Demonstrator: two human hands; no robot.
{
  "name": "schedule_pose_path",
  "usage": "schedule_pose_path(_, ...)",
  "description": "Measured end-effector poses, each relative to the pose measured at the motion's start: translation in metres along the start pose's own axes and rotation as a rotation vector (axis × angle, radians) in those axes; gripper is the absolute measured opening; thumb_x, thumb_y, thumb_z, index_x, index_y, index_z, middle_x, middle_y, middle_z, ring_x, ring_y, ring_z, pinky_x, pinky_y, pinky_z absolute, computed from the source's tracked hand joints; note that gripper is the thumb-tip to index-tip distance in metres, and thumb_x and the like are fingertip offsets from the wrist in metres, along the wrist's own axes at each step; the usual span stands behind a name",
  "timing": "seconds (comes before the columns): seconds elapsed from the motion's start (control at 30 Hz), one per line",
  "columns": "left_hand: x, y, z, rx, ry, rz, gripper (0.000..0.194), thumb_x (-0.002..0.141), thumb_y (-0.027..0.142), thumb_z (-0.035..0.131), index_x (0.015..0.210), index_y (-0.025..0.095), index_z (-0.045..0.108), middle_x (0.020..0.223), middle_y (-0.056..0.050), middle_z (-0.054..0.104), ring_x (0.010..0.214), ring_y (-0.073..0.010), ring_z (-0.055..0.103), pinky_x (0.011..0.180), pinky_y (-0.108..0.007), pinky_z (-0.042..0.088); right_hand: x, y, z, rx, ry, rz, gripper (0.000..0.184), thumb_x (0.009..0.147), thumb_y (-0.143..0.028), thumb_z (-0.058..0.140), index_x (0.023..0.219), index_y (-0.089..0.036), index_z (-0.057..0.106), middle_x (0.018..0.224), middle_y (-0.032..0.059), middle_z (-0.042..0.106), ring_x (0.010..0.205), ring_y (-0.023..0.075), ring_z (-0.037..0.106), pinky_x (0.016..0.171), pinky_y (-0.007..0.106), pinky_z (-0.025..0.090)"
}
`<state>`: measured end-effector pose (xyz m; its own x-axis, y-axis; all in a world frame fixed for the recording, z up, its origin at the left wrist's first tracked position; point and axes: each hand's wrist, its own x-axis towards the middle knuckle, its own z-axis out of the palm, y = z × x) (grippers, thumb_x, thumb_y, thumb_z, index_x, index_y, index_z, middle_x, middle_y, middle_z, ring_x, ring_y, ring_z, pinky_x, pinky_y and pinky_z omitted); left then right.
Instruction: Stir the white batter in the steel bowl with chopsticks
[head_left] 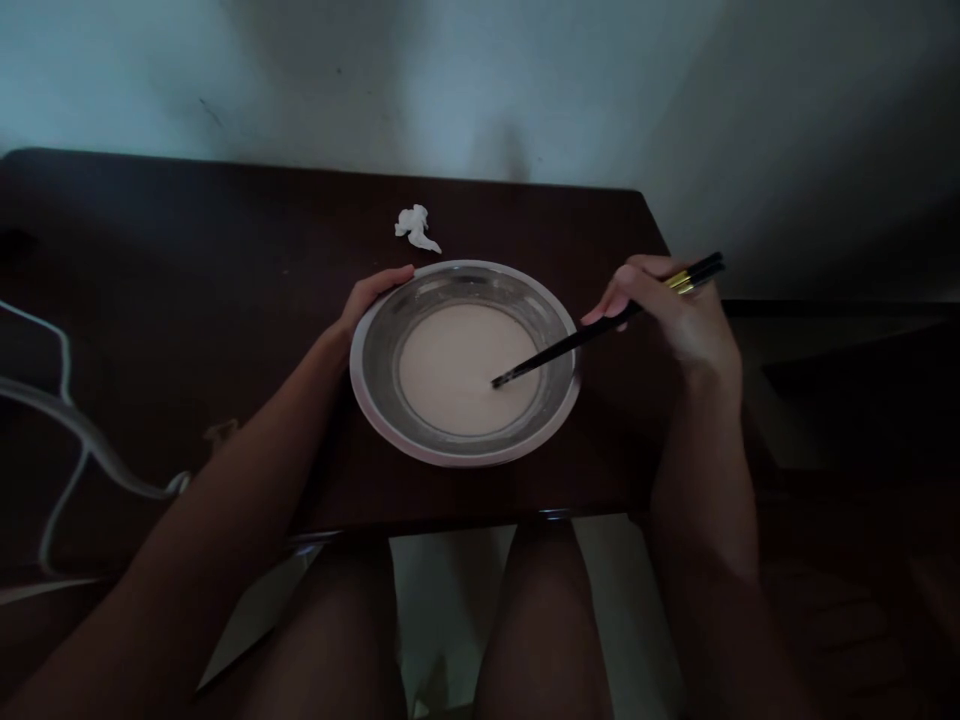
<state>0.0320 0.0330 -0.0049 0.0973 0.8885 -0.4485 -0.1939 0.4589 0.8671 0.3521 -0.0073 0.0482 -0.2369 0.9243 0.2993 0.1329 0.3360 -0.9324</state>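
A round metal bowl (465,285) stands on the dark wooden table (187,280), filled with a pale, smooth liquid (450,370). My left hand (369,298) rests against the bowl's left rim, fingers curved around its edge. My right hand (667,310) is closed on a pair of black chopsticks (577,342) with gold bands at the top. Their tips dip into the liquid near the bowl's middle.
A crumpled white tissue (415,226) lies on the table behind the bowl. White cables (67,420) run across the table's left side. A pale wall stands behind the table. My knees show below the table's front edge.
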Motion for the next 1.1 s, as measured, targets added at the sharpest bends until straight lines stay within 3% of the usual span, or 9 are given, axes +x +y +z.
schedule_pose_path(0.13, -0.0018, 0.0016, 0.0026, 0.031, 0.016, 0.008, 0.032, 0.099, 0.029, 0.049, 0.096, 0.018, 0.079, 0.070, -0.003, 0.076, 0.091, -0.0226, 0.077, 0.079, -0.026, 0.059, 0.0024, 0.0020, 0.0079, -0.006, -0.134, 0.026, 0.037, 0.082, -0.055, 0.081, 0.066, -0.022, 0.076, 0.075, 0.0027, 0.079, 0.071, 0.0162, 0.074, 0.064, 0.028, 0.057)
schedule_pose_path(0.3, -0.0038, 0.0024, 0.0035, 0.000, 0.018, -0.012, 0.033, 0.099, 0.032, 0.051, 0.086, 0.017, 0.077, 0.069, -0.003, 0.075, 0.077, -0.0180, 0.075, 0.070, -0.021, 0.058, 0.0001, -0.0007, 0.0022, 0.014, 0.061, -0.011, 0.039, 0.088, -0.048, 0.077, 0.059, -0.022, 0.071, 0.064, 0.0009, 0.075, 0.061, 0.0148, 0.069, 0.053, 0.026, 0.049)
schedule_pose_path(0.5, -0.0043, 0.0025, 0.0046, 0.042, 0.045, 0.009, 0.031, 0.098, 0.033, 0.051, 0.094, 0.018, 0.077, 0.072, -0.004, 0.077, 0.079, -0.0199, 0.076, 0.072, -0.024, 0.060, 0.0016, 0.0004, 0.0068, -0.019, -0.135, 0.022, 0.036, 0.085, -0.052, 0.079, 0.066, -0.022, 0.074, 0.075, 0.0020, 0.079, 0.071, 0.0159, 0.073, 0.063, 0.027, 0.056)
schedule_pose_path(0.7, -0.0068, 0.0027, 0.0062, -0.044, 0.037, -0.022, 0.028, 0.097, 0.033, 0.055, 0.090, 0.019, 0.078, 0.070, -0.002, 0.077, 0.080, -0.0195, 0.077, 0.066, -0.021, 0.060, 0.0001, 0.0016, 0.0015, -0.016, 0.066, -0.016, 0.041, 0.091, -0.049, 0.074, 0.061, -0.023, 0.071, 0.065, 0.0024, 0.075, 0.061, 0.0148, 0.068, 0.052, 0.027, 0.049)
schedule_pose_path(0.9, -0.0049, 0.0033, 0.0052, -0.006, 0.046, -0.018, 0.030, 0.096, 0.032, 0.053, 0.098, 0.018, 0.079, 0.077, -0.004, 0.079, 0.090, -0.0235, 0.078, 0.077, -0.027, 0.061, 0.0028, 0.0042, 0.0088, -0.026, -0.141, 0.048, 0.033, 0.084, -0.054, 0.079, 0.070, -0.025, 0.076, 0.079, 0.0020, 0.079, 0.073, 0.0172, 0.073, 0.065, 0.030, 0.058)
schedule_pose_path(1.03, -0.0029, 0.0019, 0.0027, 0.067, 0.050, 0.021, 0.030, 0.095, 0.036, 0.055, 0.102, 0.019, 0.078, 0.077, -0.005, 0.079, 0.089, -0.0258, 0.077, 0.081, -0.032, 0.062, 0.0025, 0.0039, 0.0039, -0.029, 0.028, 0.006, 0.037, 0.088, -0.051, 0.077, 0.064, -0.023, 0.072, 0.070, 0.0019, 0.077, 0.065, 0.0152, 0.069, 0.057, 0.028, 0.052)
schedule_pose_path(1.1, -0.0028, 0.0017, 0.0026, 0.054, 0.032, 0.012, 0.029, 0.094, 0.036, 0.055, 0.101, 0.019, 0.078, 0.078, -0.005, 0.079, 0.091, -0.0268, 0.077, 0.082, -0.033, 0.063, 0.0005, 0.0013, 0.0019, -0.017, 0.053, 0.012, 0.040, 0.090, -0.049, 0.075, 0.060, -0.023, 0.070, 0.065, 0.0021, 0.075, 0.061, 0.0151, 0.068, 0.053, 0.027, 0.048)
